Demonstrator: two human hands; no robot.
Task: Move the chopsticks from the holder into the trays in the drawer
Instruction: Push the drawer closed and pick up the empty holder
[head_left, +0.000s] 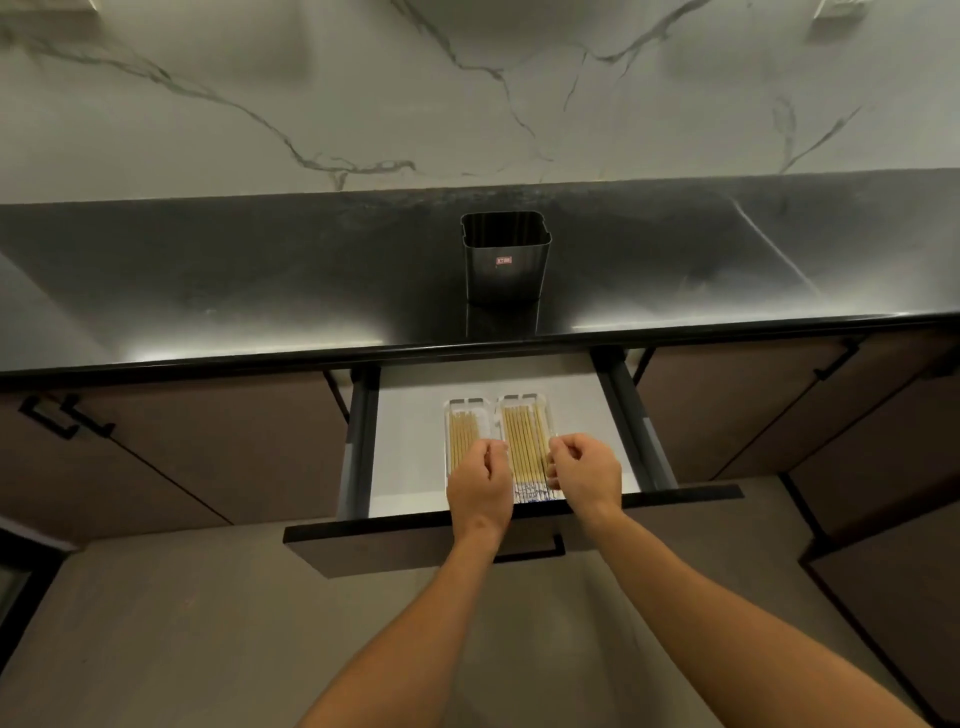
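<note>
The pale wooden chopsticks (524, 447) lie lengthwise in two clear plastic trays (472, 404) set side by side in the open white-floored drawer (410, 441), with bare floor on either side up to its dark side rails. The left hand (479, 486) hovers over the left tray and the right hand (587, 475) at the right tray's right edge; each grip is loosely curled, and whether it pinches anything cannot be told. The dark metal square holder (506, 260) stands upright on the black glossy tabletop (234, 270), well back from the front edge.
</note>
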